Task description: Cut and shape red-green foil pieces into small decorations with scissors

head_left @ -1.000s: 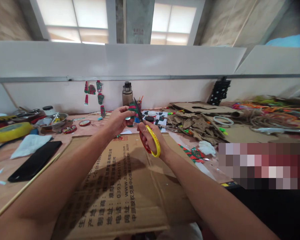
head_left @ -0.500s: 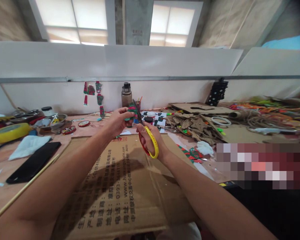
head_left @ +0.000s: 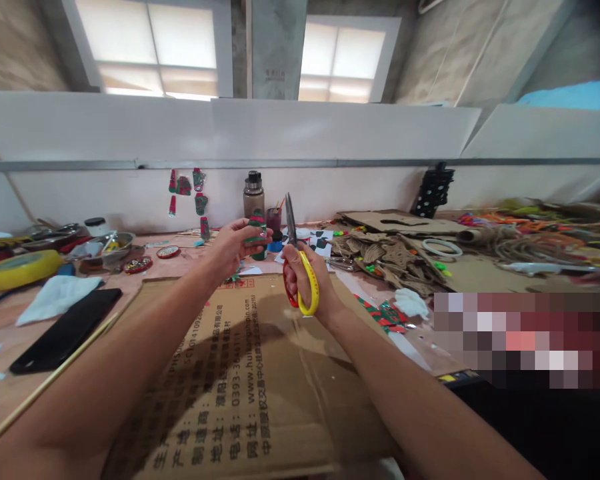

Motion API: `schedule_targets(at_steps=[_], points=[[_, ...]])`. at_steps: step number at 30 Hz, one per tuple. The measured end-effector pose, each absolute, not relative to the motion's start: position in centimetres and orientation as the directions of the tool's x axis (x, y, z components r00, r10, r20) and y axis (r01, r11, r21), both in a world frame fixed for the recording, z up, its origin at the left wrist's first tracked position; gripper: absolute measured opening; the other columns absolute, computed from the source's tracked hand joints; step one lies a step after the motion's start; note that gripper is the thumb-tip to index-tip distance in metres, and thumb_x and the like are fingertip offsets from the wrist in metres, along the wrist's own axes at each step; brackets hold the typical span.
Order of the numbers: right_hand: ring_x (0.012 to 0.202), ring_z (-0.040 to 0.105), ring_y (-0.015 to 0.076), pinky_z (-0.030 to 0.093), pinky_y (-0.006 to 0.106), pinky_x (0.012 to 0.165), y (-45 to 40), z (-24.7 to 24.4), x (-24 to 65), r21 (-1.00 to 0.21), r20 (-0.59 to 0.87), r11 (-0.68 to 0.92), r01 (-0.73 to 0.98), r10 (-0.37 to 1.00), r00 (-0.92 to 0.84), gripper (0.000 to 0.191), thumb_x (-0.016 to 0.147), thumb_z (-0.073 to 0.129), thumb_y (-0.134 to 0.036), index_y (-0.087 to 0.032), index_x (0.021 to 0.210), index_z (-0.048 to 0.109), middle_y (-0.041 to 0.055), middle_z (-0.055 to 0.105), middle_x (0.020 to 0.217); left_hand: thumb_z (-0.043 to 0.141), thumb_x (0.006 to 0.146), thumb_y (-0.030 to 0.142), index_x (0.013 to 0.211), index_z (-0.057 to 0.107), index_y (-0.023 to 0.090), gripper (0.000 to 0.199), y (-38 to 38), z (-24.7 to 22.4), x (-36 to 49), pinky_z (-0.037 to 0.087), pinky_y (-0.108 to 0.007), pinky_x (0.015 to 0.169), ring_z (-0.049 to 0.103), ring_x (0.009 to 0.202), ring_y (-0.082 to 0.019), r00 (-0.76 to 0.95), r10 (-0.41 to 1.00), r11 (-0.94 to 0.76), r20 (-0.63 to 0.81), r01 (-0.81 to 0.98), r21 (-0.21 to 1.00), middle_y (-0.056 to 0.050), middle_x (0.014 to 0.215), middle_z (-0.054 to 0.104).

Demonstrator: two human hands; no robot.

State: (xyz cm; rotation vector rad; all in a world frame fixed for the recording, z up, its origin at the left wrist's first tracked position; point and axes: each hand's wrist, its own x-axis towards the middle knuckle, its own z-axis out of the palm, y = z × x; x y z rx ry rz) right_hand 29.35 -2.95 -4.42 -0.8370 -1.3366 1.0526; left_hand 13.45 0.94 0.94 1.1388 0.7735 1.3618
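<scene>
The green-and-red piece (head_left: 257, 228) is showing toward eleven o'clock, your left hand (head_left: 231, 248) pinching it with nearly closed fingers; at twelve, your right hand (head_left: 311, 270) is curling its fingers round the scissors (head_left: 309, 293), cardboard (head_left: 285, 387) lying at six

bright windows (head_left: 153, 50) behind, soft glare on white panels (head_left: 280, 130), arm shadows on cardboard (head_left: 300, 407), blurred, stretched edges

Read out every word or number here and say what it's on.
Cardboard:
"产地:"
"制造商:"
"地址:"
"电话: 0393-"
"网址: www."
"中原股权交易中心"
Its other print, and the marks on the scissors and pillar, are too small or blurred.
</scene>
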Motion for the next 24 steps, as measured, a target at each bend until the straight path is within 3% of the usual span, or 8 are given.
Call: schedule_targets(at_steps=[8, 14, 20, 24], points=[[0.038, 0.045, 0.009, 0.037, 0.022, 0.035, -1.0, -4.8, 30.2, -0.81, 0.574, 0.579, -0.094, 0.815, 0.082, 0.044, 0.082, 0.075, -0.054, -0.026, 0.099, 0.046, -0.0109, 0.049, 0.061, 0.082, 0.064, 0.019, 0.075, 0.067, 0.014, 0.019, 1.0, -0.1, 13.6, 0.036, -0.022, 0.049, 0.053, 0.05, -0.008, 0.333, 0.918, -0.189, 0.215, -0.111, 0.976, -0.003, 0.066, 0.066], [0.058, 0.056, 0.0123, 0.051, 0.027, 0.054, 0.0, -5.2, 30.7, -0.731, 0.656, 0.67, -0.132, 0.742, 0.137, 0.04, 0.078, 0.075, -0.035, -0.026, 0.103, 0.046, -0.006, 0.057, 0.076, 0.078, 0.066, 0.019, 0.072, 0.069, 0.015, 0.011, 0.8, -0.2, 13.5, 0.026, -0.022, 0.046, 0.043, 0.047, -0.007, 0.419, 0.888, -0.298, 0.192, 0.203, 0.933, 0.003, 0.053, 0.055], [0.067, 0.059, 0.0144, 0.052, 0.03, 0.065, 0.5, -5.3, 31.1, -0.735, 0.642, 0.672, -0.094, 0.734, 0.224, 0.035, 0.076, 0.072, -0.033, -0.024, 0.1, 0.048, -0.0038, 0.06, 0.078, 0.088, 0.061, 0.029, 0.075, 0.068, 0.015, 0.028, 0.4, -1.1, 15.1, 0.035, -0.021, 0.051, 0.049, 0.052, -0.007, 0.288, 0.931, -0.185, 0.224, -0.155, 0.97, 0.002, 0.062, 0.059], [0.066, 0.059, 0.0144, 0.053, 0.03, 0.065, 0.3, -5.2, 31.0, -0.759, 0.615, 0.642, -0.111, 0.762, 0.202, 0.037, 0.077, 0.073, -0.038, -0.024, 0.1, 0.047, -0.0038, 0.059, 0.078, 0.091, 0.06, 0.031, 0.08, 0.072, 0.013, 0.033, -0.2, -1.8, 16.4, 0.04, -0.02, 0.053, 0.057, 0.059, -0.009, 0.279, 0.938, -0.127, 0.207, -0.278, 0.952, -0.002, 0.072, 0.068]])
